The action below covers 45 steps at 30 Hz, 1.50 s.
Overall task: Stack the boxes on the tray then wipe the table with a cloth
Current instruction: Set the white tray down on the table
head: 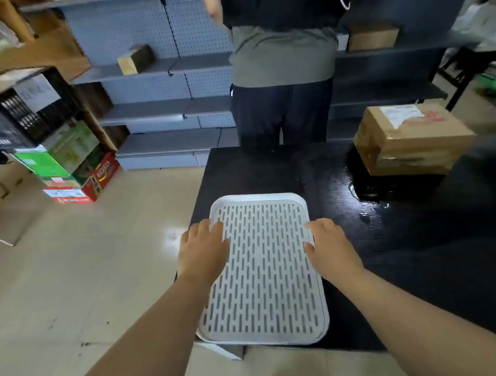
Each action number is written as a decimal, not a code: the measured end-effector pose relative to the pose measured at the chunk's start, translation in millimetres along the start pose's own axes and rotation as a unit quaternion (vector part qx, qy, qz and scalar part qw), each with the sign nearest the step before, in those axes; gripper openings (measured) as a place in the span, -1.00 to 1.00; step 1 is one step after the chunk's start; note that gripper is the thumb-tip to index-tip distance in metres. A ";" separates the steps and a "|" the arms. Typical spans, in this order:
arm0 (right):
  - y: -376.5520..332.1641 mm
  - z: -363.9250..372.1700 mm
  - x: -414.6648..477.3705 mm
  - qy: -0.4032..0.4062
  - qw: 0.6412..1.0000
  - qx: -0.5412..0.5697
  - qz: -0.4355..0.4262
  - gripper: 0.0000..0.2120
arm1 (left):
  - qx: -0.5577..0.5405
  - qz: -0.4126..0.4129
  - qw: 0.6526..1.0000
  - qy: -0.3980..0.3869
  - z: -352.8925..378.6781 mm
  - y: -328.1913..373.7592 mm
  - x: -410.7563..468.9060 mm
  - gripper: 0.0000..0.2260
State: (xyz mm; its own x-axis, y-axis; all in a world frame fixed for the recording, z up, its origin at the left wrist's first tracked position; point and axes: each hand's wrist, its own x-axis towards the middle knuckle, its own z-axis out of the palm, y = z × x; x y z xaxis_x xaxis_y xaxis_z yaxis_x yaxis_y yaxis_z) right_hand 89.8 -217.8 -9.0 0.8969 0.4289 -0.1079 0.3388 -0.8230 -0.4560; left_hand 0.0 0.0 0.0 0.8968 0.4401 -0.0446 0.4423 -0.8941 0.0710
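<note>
Left hand (204, 245): fingers flat on left rim of slotted white tray (266, 271).
Right hand (330, 246): at right rim, thumb on top; grip unclear.
Tray: near edge of black table (412, 252).
Cardboard box (413, 137): far right, well apart.

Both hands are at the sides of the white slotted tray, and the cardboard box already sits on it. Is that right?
Not quite. The head view shows the left hand and right hand at the sides of the white slotted tray, but the cardboard box sits on the dark table, beyond the tray to the right, not on it.
</note>
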 end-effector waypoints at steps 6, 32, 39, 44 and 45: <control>0.7 24.5 -7.4 -0.052 0.995 0.014 0.086 -0.64 | -0.027 -0.025 0.993 -0.113 26.5 -23.9 2.3 -0.68; 1.5 15.0 51.0 -0.031 0.991 0.002 0.131 -0.66 | -0.034 -0.021 0.994 -0.105 23.3 -24.5 74.7 -0.76; 10.3 -3.7 120.8 -0.014 0.994 -0.002 0.109 -0.73 | -0.041 -0.015 0.995 -0.088 16.4 -11.2 138.4 -0.76; 17.1 -8.9 171.0 -0.037 0.994 -0.013 0.106 -0.66 | -0.037 -0.017 0.993 -0.110 14.2 -2.0 182.1 -0.75; 18.8 -9.0 179.8 -0.039 0.993 -0.014 0.107 -0.66 | -0.041 -0.024 0.992 -0.113 13.8 0.4 190.5 -0.75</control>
State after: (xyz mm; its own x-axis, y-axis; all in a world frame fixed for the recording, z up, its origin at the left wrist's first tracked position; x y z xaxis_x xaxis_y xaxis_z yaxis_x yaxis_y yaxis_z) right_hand 260.0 -159.5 -29.0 0.9250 0.2700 -0.2673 0.1519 -0.9076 -0.3913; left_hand 170.9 82.3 -22.3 0.8539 0.4437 -0.2719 0.4920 -0.8587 0.1437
